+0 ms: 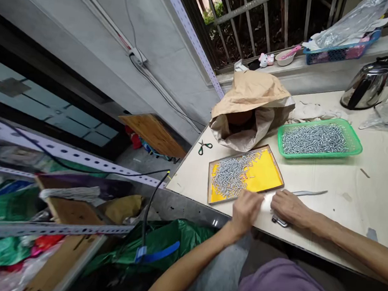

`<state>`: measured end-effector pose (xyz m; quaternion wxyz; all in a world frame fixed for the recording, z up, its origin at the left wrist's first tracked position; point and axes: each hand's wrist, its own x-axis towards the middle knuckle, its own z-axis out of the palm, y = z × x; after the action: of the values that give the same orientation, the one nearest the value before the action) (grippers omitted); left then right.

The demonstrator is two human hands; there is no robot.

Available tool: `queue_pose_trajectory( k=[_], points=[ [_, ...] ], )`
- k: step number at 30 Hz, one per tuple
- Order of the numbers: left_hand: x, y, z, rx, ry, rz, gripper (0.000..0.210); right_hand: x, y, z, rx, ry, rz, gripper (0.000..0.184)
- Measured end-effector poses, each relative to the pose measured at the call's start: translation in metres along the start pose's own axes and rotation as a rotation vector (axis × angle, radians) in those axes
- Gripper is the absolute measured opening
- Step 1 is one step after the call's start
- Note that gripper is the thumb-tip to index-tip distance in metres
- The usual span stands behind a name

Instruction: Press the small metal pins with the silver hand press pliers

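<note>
Near the counter's (313,174) left edge lie small scissors (204,146). Just beside them a yellow-lined tray (262,172) holds a heap of small metal screws (232,174), piled toward its left half. Behind stands an open brown paper sack (251,110); its contents are too dark to tell. The left hand (245,211) rests at the tray's near corner, fingers curled, grasp unclear. The right hand (288,207) lies flat on the counter's front edge, covering metal tweezers (307,193). A green basket (320,139) of screws sits farther back, bare counter between. A kettle (367,86) stands at the rear.
</note>
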<state>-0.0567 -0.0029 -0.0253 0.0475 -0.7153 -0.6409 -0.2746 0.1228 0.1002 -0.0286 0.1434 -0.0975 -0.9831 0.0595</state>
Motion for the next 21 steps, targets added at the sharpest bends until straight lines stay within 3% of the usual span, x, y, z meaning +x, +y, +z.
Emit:
queue_pose_trajectory(
  k=[2, 5, 8, 10, 15, 18, 21],
  points=[
    [0.018, -0.021, -0.004, 0.089, -0.032, -0.060, 0.021, 0.005, 0.013, -0.022, -0.016, 0.078, 0.068, 0.030],
    [0.044, -0.045, 0.002, 0.191, -0.228, -0.105, 0.021, 0.020, 0.045, -0.065, -0.081, 0.199, 0.284, 0.029],
    [0.056, -0.056, 0.015, 0.221, -0.404, -0.085, 0.022, 0.028, 0.073, -0.101, -0.163, 0.266, 0.507, 0.022],
    [0.058, -0.060, 0.023, 0.221, -0.442, -0.055, 0.024, 0.023, 0.078, -0.112, -0.176, 0.260, 0.553, 0.027],
    [0.065, -0.061, 0.020, 0.117, -0.411, -0.068, 0.027, -0.026, 0.044, -0.088, 0.054, 0.132, 0.467, 0.019],
    [0.070, -0.043, 0.008, -0.082, -0.403, -0.223, 0.021, -0.062, 0.012, -0.063, 0.207, -0.027, 0.468, 0.016],
    [0.065, -0.015, 0.003, -0.278, -0.512, -0.405, 0.014, -0.088, -0.010, -0.044, 0.256, -0.147, 0.540, 0.015]
  ],
)
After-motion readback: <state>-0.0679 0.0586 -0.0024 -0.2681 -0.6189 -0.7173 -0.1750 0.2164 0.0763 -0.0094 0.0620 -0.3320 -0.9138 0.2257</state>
